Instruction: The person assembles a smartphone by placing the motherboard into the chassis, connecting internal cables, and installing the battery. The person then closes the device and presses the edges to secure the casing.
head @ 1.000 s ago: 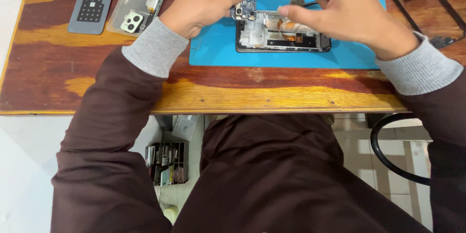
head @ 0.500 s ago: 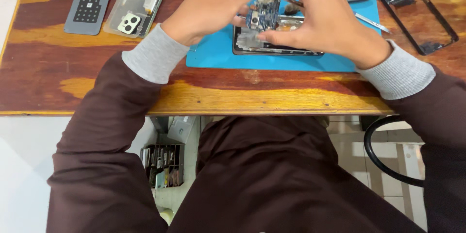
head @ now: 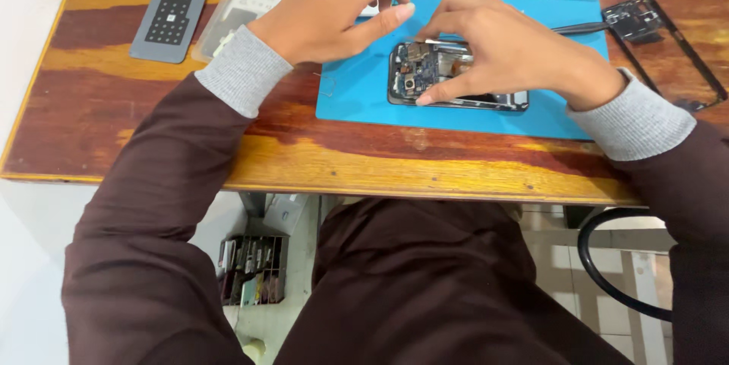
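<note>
Both hands have come down onto the opened phone [head: 456, 76] at the blue mat's [head: 357, 99] centre: right hand [head: 505, 50] pinches its edges, left hand [head: 334, 12] hovers at ten o'clock (fingers curled, apparently empty); lifted board now reseated.

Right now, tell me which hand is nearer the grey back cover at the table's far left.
Left. The left hand hovers to the right of the grey back cover; the right hand rests on the opened phone, farther right.
</note>
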